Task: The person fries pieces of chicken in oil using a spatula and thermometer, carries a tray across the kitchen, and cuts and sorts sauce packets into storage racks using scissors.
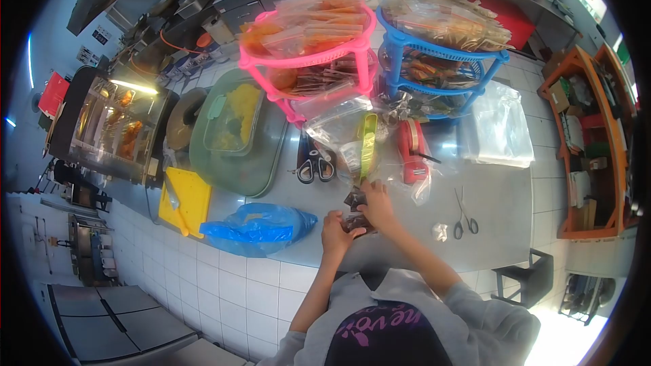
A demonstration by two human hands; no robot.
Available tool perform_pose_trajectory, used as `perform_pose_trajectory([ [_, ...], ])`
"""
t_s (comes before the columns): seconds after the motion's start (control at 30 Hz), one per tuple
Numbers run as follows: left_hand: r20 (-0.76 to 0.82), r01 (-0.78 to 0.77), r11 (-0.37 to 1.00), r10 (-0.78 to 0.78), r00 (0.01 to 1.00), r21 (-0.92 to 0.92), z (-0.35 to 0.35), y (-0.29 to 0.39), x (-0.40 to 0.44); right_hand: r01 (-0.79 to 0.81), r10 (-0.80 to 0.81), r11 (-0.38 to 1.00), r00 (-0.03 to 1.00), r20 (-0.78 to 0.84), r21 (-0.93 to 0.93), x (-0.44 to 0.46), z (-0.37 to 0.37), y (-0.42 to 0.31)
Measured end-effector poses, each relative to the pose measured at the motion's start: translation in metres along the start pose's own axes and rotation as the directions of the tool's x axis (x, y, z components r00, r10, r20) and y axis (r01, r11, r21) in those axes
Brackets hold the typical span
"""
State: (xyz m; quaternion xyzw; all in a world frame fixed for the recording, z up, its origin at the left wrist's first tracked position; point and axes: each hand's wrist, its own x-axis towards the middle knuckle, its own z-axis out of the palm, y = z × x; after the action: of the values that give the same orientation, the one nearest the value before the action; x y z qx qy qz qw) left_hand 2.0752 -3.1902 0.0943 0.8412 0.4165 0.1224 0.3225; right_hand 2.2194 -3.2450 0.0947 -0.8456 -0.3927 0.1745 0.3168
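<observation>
My left hand (335,236) is at the table's front edge, thumb and fingers closed on a small dark packet (358,222). My right hand (378,206) is just above and to the right, its fingers curled onto another small dark, shiny piece (353,198); its exact kind is too small to make out. Beyond my hands lies a yellow-green strip-like tool (368,141) on clear plastic bags (333,122). Black-handled scissors (316,168) lie to the left, and a red device (413,152), perhaps a stapler or sealer, lies to the right.
Pink (305,58) and blue (444,56) tiered baskets full of packets stand at the back. A blue plastic bag (261,230), yellow cutting board (185,200) and green tub (227,183) are left. Open scissors (465,220) and stacked clear bags (498,125) are right.
</observation>
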Motion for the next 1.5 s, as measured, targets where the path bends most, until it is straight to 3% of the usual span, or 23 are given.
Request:
perform_pose_trajectory([
  [0.17, 0.077, 0.144, 0.988, -0.147, 0.986, 0.054, -0.001, 0.014, -0.003, -0.104, 0.103, 0.994, 0.992, 0.071, 0.023, 0.004, 0.005, -0.002],
  [0.27, 0.123, 0.147, 0.987, -0.155, 0.980, 0.070, -0.001, 0.012, 0.002, 0.076, -0.080, 0.996, 0.994, -0.078, -0.053, -0.001, -0.017, -0.012],
  [0.33, 0.076, 0.112, 0.993, -0.115, 0.990, 0.043, 0.003, 0.005, 0.000, 0.309, -0.334, 0.940, 0.922, -0.197, -0.144, -0.009, -0.054, -0.022],
  [0.37, 0.077, 0.112, 0.993, -0.115, 0.990, 0.045, 0.002, 0.002, 0.001, 0.308, -0.332, 0.941, 0.922, -0.198, -0.143, -0.012, -0.071, -0.021],
  [0.4, 0.099, 0.070, 0.997, -0.071, 0.993, 0.010, 0.000, -0.001, 0.003, 0.253, -0.261, 0.960, 0.963, 0.067, 0.117, -0.016, -0.089, -0.016],
  [0.43, 0.119, 0.028, 0.999, -0.025, 0.993, -0.027, -0.002, -0.005, 0.005, 0.118, -0.239, 0.932, 0.911, 0.336, 0.343, -0.019, -0.104, -0.018],
  [0.47, 0.196, 0.005, 0.992, 0.020, 0.980, -0.128, 0.001, -0.022, 0.009, -0.072, -0.178, 0.908, 0.825, 0.536, 0.412, -0.022, -0.116, -0.026],
  [0.5, 0.195, 0.001, 0.991, 0.025, 0.980, -0.131, -0.002, -0.029, 0.012, -0.070, -0.176, 0.909, 0.827, 0.533, 0.410, -0.025, -0.104, -0.018],
  [0.57, 0.488, 0.447, 0.720, -0.171, 0.856, -0.531, -0.006, -0.040, 0.023, 0.124, -0.336, 0.896, 0.818, 0.468, 0.426, -0.032, -0.058, 0.010],
  [0.63, 0.471, 0.415, 0.739, -0.149, 0.869, -0.531, -0.006, -0.043, 0.024, 0.203, -0.334, 0.924, 0.841, 0.427, 0.323, -0.040, -0.032, 0.007],
  [0.7, 0.382, 0.212, 0.943, -0.102, 0.918, -0.257, -0.015, -0.026, 0.020, 0.335, -0.335, 0.942, 0.923, 0.188, 0.035, -0.048, -0.017, -0.001],
  [0.73, 0.377, 0.205, 0.945, -0.098, 0.921, -0.256, -0.012, -0.023, 0.020, 0.339, -0.340, 0.940, 0.923, 0.182, 0.035, -0.052, -0.013, -0.003],
  [0.8, 0.254, 0.134, 0.954, -0.064, 0.965, -0.269, 0.001, -0.026, 0.013, 0.242, -0.241, 0.970, 0.964, -0.108, -0.012, -0.060, -0.012, -0.010],
  [0.9, 0.304, 0.128, 0.965, -0.055, 0.951, -0.228, 0.016, -0.032, 0.020, 0.156, -0.135, 0.986, 0.952, -0.275, 0.056, -0.064, 0.007, 0.014],
  [1.03, 0.362, 0.098, 0.974, -0.019, 0.932, -0.202, 0.006, -0.002, 0.015, 0.164, -0.133, 0.960, 0.980, -0.146, 0.226, -0.058, -0.002, 0.030],
  [1.1, 0.182, 0.037, 0.966, 0.011, 0.983, -0.257, 0.018, -0.002, 0.007, 0.059, -0.056, 0.912, 0.998, -0.018, 0.405, -0.058, -0.011, 0.031],
  [1.13, 0.195, 0.030, 0.965, 0.022, 0.981, -0.260, 0.019, -0.002, 0.006, 0.070, -0.065, 0.912, 0.998, -0.026, 0.404, -0.058, -0.013, 0.038],
  [1.2, 0.213, 0.006, 0.944, 0.068, 0.975, -0.331, 0.005, 0.012, 0.002, -0.058, -0.061, 0.788, 0.983, 0.172, 0.612, -0.055, -0.015, 0.046],
  [1.23, 0.241, -0.006, 0.918, 0.110, 0.964, -0.397, -0.001, 0.018, 0.002, -0.045, -0.069, 0.787, 0.985, 0.161, 0.615, -0.051, -0.021, 0.047],
  [1.3, 0.285, -0.023, 0.922, 0.143, 0.948, -0.387, -0.012, 0.025, 0.011, -0.168, -0.077, 0.789, 0.927, 0.367, 0.591, -0.055, -0.068, 0.019],
  [1.37, 0.326, -0.024, 0.856, 0.222, 0.919, -0.516, -0.040, 0.052, 0.012, -0.238, -0.024, 0.755, 0.921, 0.388, 0.611, -0.056, -0.086, 0.003],
  [1.43, 0.427, 0.039, 0.891, 0.178, 0.887, -0.451, -0.084, 0.095, 0.014, -0.323, -0.111, 0.291, 0.924, 0.367, 0.901, -0.056, -0.082, 0.004],
  [1.5, 0.522, 0.101, 0.921, 0.121, 0.844, -0.376, -0.106, 0.110, 0.036, -0.300, -0.121, 0.253, 0.933, 0.338, 0.920, -0.054, -0.097, -0.010],
])
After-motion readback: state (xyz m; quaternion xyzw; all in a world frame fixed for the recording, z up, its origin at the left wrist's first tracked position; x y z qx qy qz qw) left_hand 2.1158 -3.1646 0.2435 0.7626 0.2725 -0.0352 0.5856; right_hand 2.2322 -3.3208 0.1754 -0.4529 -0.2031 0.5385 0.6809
